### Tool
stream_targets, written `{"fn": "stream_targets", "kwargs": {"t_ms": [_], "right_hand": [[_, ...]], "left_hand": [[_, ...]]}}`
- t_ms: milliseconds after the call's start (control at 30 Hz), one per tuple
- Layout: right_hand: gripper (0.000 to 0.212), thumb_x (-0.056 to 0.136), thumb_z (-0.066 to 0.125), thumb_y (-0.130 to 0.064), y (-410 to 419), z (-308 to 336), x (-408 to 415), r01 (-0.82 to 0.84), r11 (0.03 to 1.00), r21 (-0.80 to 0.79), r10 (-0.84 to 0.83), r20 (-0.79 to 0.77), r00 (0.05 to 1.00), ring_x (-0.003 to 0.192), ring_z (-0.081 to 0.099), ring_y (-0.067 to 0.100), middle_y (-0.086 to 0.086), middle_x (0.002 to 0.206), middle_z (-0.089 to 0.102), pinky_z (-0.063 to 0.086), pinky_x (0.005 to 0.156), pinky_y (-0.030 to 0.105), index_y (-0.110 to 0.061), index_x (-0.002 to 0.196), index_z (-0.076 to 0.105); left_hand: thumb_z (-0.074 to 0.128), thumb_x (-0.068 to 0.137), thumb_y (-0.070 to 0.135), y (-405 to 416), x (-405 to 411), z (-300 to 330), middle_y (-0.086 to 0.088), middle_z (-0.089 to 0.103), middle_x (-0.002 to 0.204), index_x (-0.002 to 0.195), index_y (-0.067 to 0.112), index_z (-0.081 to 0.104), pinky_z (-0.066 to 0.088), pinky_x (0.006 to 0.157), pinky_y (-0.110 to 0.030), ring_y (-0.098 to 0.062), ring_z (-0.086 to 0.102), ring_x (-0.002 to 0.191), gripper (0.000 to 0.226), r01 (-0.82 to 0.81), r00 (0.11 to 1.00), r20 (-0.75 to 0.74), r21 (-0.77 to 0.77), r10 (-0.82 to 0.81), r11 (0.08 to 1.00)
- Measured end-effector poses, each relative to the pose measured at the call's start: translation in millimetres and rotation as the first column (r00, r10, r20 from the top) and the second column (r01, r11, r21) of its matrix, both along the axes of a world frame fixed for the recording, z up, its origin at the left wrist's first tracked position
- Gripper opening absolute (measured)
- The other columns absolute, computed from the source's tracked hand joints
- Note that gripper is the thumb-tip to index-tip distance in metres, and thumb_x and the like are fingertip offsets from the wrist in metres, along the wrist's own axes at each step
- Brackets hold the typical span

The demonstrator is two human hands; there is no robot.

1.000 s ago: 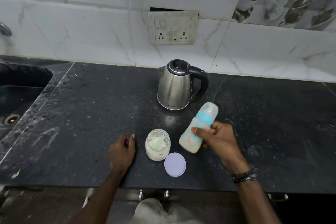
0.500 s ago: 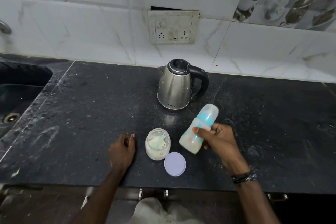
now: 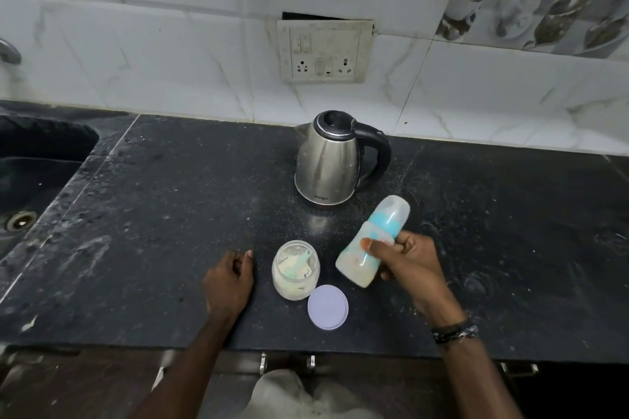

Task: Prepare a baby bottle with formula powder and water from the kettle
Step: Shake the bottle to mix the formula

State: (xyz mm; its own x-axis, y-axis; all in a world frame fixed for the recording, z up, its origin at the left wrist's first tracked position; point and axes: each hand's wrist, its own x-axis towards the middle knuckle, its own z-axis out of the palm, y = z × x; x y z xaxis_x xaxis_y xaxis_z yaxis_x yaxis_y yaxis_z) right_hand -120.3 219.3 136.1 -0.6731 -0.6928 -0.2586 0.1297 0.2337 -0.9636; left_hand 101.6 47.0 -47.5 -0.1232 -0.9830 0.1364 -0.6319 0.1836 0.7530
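My right hand (image 3: 410, 264) grips a capped baby bottle (image 3: 369, 243) with a blue collar, tilted so its cap points up and away to the right, above the black counter (image 3: 153, 214). Pale milky liquid shows in its lower end. An open jar of formula powder (image 3: 295, 270) with a light blue scoop inside stands between my hands. Its lilac lid (image 3: 327, 307) lies flat in front of it. My left hand (image 3: 229, 279) rests on the counter left of the jar, fingers loosely curled, holding nothing. A steel kettle (image 3: 328, 160) with a black handle stands behind, lid closed.
A dark sink (image 3: 30, 167) is set into the counter at the far left, with a tap end (image 3: 8, 51) above it. A socket panel (image 3: 323, 51) is on the tiled wall behind the kettle. The counter's front edge runs just below my wrists.
The bottle in my right hand has shifted slightly within the grip, its angle changing a little from frame to frame. My left hand, the jar, lid and kettle have stayed put.
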Motion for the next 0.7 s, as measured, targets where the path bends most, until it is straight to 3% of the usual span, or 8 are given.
{"fn": "stream_targets", "kwargs": {"t_ms": [67, 133, 200, 267, 333, 433, 567, 700], "right_hand": [[0.014, 0.079, 0.078, -0.009, 2.5, -2.5, 1.5, -0.081, 0.997, -0.015, 0.082, 0.006, 0.997, 0.064, 0.068, 0.018, 0.011, 0.079, 0.076, 0.048, 0.047, 0.022, -0.008, 0.091, 0.073], [0.019, 0.077, 0.079, -0.014, 3.2, -3.7, 2.6, 0.014, 0.991, -0.136, 0.005, 0.134, 0.991, 0.061, 0.066, 0.015, 0.012, 0.081, 0.076, 0.047, 0.045, 0.021, -0.005, 0.092, 0.072], [0.023, 0.079, 0.077, -0.017, 1.6, -2.9, -3.8, 0.086, 0.992, -0.096, -0.073, 0.130, 0.989, 0.059, 0.064, 0.013, 0.011, 0.080, 0.076, 0.047, 0.044, 0.021, -0.002, 0.095, 0.072], [0.020, 0.079, 0.078, -0.012, 2.3, -1.6, -6.3, -0.037, 0.999, 0.036, 0.037, 0.001, 0.999, 0.060, 0.065, 0.014, 0.009, 0.077, 0.076, 0.047, 0.046, 0.022, -0.001, 0.095, 0.073], [0.025, 0.074, 0.081, -0.012, 5.7, -1.7, -1.6, -0.152, 0.988, -0.025, 0.153, 0.015, 0.988, 0.063, 0.067, 0.016, 0.011, 0.081, 0.077, 0.048, 0.048, 0.021, -0.003, 0.096, 0.073], [0.036, 0.068, 0.081, -0.026, 2.5, 0.5, -0.9, 0.104, 0.968, -0.228, -0.057, 0.204, 0.977, 0.059, 0.066, 0.010, 0.009, 0.081, 0.076, 0.048, 0.045, 0.019, -0.005, 0.095, 0.071], [0.015, 0.084, 0.071, -0.013, -2.0, -1.8, -1.8, 0.101, 0.988, -0.119, -0.095, 0.058, 0.994, 0.054, 0.063, 0.007, 0.007, 0.076, 0.076, 0.045, 0.043, 0.019, -0.003, 0.095, 0.071], [0.010, 0.089, 0.065, -0.018, 0.4, -5.8, -2.6, 0.390, 0.881, -0.267, -0.336, 0.226, 0.914, 0.055, 0.060, 0.007, 0.000, 0.071, 0.073, 0.042, 0.041, 0.017, -0.009, 0.088, 0.070]], "left_hand": [[0.065, 0.096, 0.033, -0.3, 0.1, 1.5, 0.004, 0.057, 0.053, 0.069, 0.017, 0.059, 0.045, 0.053, -0.033, -0.016, 0.056, 0.049, 0.032, 0.003, 1.000, 0.002, -0.003, -0.003, 1.000], [0.064, 0.096, 0.033, -0.3, -0.4, 1.7, 0.004, 0.057, 0.052, 0.069, 0.018, 0.060, 0.045, 0.053, -0.033, -0.016, 0.056, 0.049, 0.031, 0.011, 1.000, 0.008, 0.002, -0.011, 1.000], [0.064, 0.096, 0.034, -0.7, -1.0, -0.3, 0.004, 0.057, 0.053, 0.070, 0.019, 0.061, 0.045, 0.053, -0.033, -0.018, 0.057, 0.050, 0.030, 0.006, 1.000, 0.013, 0.007, -0.006, 1.000], [0.065, 0.095, 0.034, -1.0, -0.5, -0.5, 0.004, 0.057, 0.053, 0.070, 0.019, 0.061, 0.046, 0.054, -0.034, -0.020, 0.057, 0.050, 0.030, -0.002, 1.000, 0.020, -0.001, 0.002, 1.000], [0.065, 0.096, 0.034, -0.8, -0.6, 2.6, 0.004, 0.057, 0.053, 0.071, 0.019, 0.061, 0.046, 0.053, -0.034, -0.019, 0.057, 0.050, 0.029, 0.007, 1.000, 0.015, -0.006, -0.006, 1.000], [0.064, 0.096, 0.036, 0.5, -1.4, 3.4, 0.004, 0.058, 0.053, 0.072, 0.019, 0.062, 0.045, 0.053, -0.033, -0.017, 0.056, 0.050, 0.030, 0.007, 1.000, 0.028, 0.007, -0.007, 1.000], [0.063, 0.096, 0.036, 0.5, 0.0, 4.5, 0.004, 0.057, 0.052, 0.070, 0.019, 0.062, 0.043, 0.051, -0.032, -0.016, 0.056, 0.049, 0.031, 0.007, 1.000, 0.028, 0.003, -0.007, 1.000], [0.063, 0.096, 0.035, 0.5, -1.4, 3.8, 0.004, 0.056, 0.051, 0.069, 0.018, 0.060, 0.039, 0.051, -0.030, -0.014, 0.054, 0.048, 0.032, 0.005, 1.000, 0.028, 0.006, -0.006, 1.000]]}}
